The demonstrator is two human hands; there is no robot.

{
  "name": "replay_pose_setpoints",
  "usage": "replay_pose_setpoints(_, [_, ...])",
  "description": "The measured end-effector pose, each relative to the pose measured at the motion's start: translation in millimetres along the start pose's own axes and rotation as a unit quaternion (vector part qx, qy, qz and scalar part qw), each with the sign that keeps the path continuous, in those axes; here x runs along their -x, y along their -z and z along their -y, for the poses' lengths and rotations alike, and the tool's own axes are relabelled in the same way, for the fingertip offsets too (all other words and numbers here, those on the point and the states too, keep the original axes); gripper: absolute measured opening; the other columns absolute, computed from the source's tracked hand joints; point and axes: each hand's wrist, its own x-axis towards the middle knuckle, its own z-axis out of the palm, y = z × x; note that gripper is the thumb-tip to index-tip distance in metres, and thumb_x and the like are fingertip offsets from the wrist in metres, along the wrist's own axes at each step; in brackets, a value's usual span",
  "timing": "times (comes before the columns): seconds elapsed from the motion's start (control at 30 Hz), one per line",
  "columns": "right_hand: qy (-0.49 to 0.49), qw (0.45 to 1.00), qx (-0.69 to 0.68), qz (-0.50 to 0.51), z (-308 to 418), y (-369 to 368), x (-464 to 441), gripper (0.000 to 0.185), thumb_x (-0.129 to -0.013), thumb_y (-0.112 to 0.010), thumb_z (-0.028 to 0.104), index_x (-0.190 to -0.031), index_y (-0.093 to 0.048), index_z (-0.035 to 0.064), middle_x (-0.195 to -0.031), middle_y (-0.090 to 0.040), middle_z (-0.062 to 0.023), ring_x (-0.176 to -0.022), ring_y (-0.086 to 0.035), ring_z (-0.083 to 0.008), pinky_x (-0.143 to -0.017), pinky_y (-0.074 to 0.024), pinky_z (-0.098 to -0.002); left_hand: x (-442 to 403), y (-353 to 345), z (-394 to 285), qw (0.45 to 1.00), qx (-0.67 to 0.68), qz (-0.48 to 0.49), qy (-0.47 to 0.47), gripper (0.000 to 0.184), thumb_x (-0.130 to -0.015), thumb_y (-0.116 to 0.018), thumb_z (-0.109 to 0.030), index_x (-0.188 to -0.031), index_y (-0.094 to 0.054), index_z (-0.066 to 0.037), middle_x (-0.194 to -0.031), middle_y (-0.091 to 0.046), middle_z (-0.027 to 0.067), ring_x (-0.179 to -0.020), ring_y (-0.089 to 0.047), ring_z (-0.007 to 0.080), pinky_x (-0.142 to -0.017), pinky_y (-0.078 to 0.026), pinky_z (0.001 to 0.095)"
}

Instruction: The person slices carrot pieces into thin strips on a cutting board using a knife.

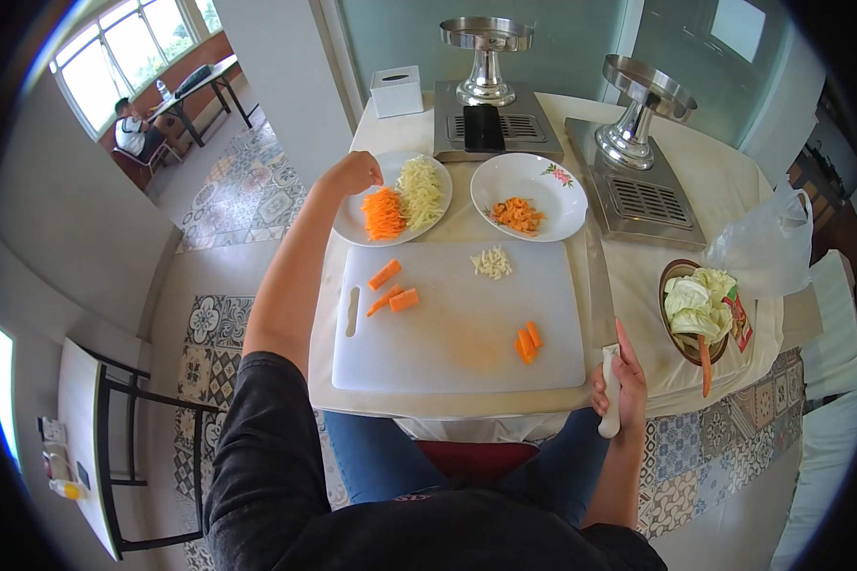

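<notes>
My right hand point(623, 381) is wrapped round the white handle of a large kitchen knife point(600, 285), its blade pointing away from me along the right side of the white cutting board point(428, 362). My left hand point(352, 174) hovers over the left rim of a white plate point(352, 228), fingers curled together; what they hold, if anything, is hidden. Beneath it on that plate lie shredded carrot point(384, 214) and pale green shredded cabbage point(421, 192). The board carries carrot pieces point(385, 275) at left, carrot sticks point(527, 344) at right and a small pile of chopped pale vegetable point(491, 263) near the top.
A flowered plate point(568, 214) with chopped carrot point(517, 216) stands behind the board. At right are a bowl point(669, 285) with cabbage leaves point(700, 303) and a plastic bag point(767, 243). Two metal stands point(486, 71), a phone point(484, 128) and a tissue box point(397, 93) occupy the back.
</notes>
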Motion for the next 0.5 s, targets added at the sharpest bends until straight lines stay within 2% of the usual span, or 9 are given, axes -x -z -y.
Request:
replay_pose_setpoints(0.1, [-0.003,1.000,0.004,-0.002,0,0,0,0.061,-0.104,-0.045,0.016,-0.160,-0.022,0.0122,-0.066,-0.052,-0.0099,-0.040,-0.044,-0.0127,-0.036,-0.0400,-0.0255,-1,0,2,0.998,-0.023,-0.061,-0.020,0.015,-0.079,-0.070,-0.009,-0.091,-0.079,-0.007,-0.092,-0.075,0.0131,-0.086,-0.070,0.0278,-0.078,-0.056,0.0371])
replay_pose_setpoints(0.2, [-0.005,1.000,0.004,0.006,1,1,0,0.060,-0.104,-0.045,0.016,-0.160,-0.022,0.0123,-0.066,-0.052,-0.0102,-0.041,-0.044,-0.0128,-0.037,-0.0402,-0.0253,9,4,4,0.987,0.033,-0.154,0.039,0.016,-0.076,-0.073,-0.009,-0.091,-0.078,-0.006,-0.089,-0.074,0.0133,-0.081,-0.070,0.0283,-0.075,-0.056,0.0374])
replay_pose_setpoints(0.3, [-0.010,1.000,0.006,0.008,1,2,-1,0.060,-0.104,-0.044,0.015,-0.160,-0.021,0.0127,-0.067,-0.052,-0.0106,-0.042,-0.044,-0.0129,-0.038,-0.0403,-0.0252,33,14,-18,0.982,0.030,-0.169,0.076,0.018,-0.074,-0.076,-0.009,-0.092,-0.078,-0.007,-0.086,-0.073,0.0128,-0.079,-0.070,0.0284,-0.074,-0.056,0.0378])
replay_pose_setpoints(0.4, [-0.014,1.000,0.005,0.012,0,4,-1,0.061,-0.104,-0.044,0.015,-0.160,-0.021,0.0132,-0.067,-0.053,-0.0107,-0.042,-0.044,-0.0131,-0.038,-0.0402,-0.0252,37,6,-19,0.981,0.017,-0.172,0.086,0.017,-0.077,-0.074,-0.003,-0.093,-0.078,-0.008,-0.096,-0.073,0.0126,-0.088,-0.070,0.0280,-0.079,-0.056,0.0361])
replay_pose_setpoints(0.5, [-0.010,1.000,-0.001,0.015,0,4,-1,0.061,-0.104,-0.043,0.014,-0.160,-0.021,0.0136,-0.067,-0.053,-0.0107,-0.042,-0.044,-0.0135,-0.039,-0.0408,-0.0259,19,-15,8,0.988,0.057,-0.134,0.042,0.021,-0.080,-0.069,0.001,-0.095,-0.079,-0.010,-0.089,-0.071,0.0141,-0.082,-0.069,0.0268,-0.077,-0.055,0.0370])
